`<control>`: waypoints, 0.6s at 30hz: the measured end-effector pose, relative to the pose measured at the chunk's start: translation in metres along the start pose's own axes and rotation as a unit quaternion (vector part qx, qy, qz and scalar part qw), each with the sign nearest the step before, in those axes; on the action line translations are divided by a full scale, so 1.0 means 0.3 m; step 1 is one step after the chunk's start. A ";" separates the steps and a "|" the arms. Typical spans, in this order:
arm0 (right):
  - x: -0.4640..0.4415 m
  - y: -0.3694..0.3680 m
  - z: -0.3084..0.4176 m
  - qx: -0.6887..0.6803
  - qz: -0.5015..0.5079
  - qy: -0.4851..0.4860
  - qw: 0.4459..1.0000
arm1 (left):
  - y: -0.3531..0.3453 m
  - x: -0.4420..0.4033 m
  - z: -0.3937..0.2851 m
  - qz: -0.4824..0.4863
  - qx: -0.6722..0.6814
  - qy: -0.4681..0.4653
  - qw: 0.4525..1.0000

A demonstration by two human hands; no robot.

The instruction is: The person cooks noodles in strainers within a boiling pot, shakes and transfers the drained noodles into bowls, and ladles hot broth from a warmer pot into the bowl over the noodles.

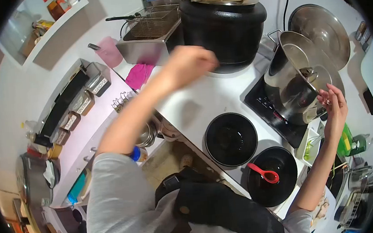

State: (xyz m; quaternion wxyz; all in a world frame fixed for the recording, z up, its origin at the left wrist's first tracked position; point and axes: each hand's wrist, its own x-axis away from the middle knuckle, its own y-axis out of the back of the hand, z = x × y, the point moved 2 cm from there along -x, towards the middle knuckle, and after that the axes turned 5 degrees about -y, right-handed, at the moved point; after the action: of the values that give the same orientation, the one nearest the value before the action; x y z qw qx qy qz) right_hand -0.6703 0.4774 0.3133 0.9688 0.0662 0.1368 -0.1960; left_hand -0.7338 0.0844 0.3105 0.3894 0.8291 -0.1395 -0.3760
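one steel pot, two black bowls

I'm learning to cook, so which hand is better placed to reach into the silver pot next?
Probably the right hand: it's right by the silver pot. The left hand is farther off, near the big black pot.

By my right fingers, the pot is shiny metal; nearer my body, the spoon looks glossy plastic. Beyond my left fingers, the kettle is smooth, glossy; left of them, matt cloth.
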 end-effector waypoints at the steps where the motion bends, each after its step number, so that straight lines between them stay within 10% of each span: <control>1: 0.007 -0.027 0.013 0.002 0.000 -0.016 1.000 | 0.110 0.051 0.095 0.055 -0.014 0.165 0.985; 7: -0.006 -0.075 -0.045 -0.014 -0.035 -0.012 0.999 | 0.757 0.409 0.912 -0.089 -0.269 0.454 0.845; 17: -0.010 -0.063 -0.029 -0.099 -0.091 -0.020 0.991 | 0.853 0.568 1.622 -0.080 -0.455 0.167 0.871; 18: -0.007 -0.073 -0.014 -0.018 -0.061 -0.024 0.998 | 0.851 0.553 1.668 0.094 -0.595 0.148 0.785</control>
State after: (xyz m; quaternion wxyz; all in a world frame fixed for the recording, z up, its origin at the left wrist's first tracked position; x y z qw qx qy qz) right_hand -0.6819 0.4588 0.3081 0.9590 0.0360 0.1211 -0.2535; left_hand -0.9720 -0.4410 0.2096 0.8547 0.4614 0.0936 -0.2187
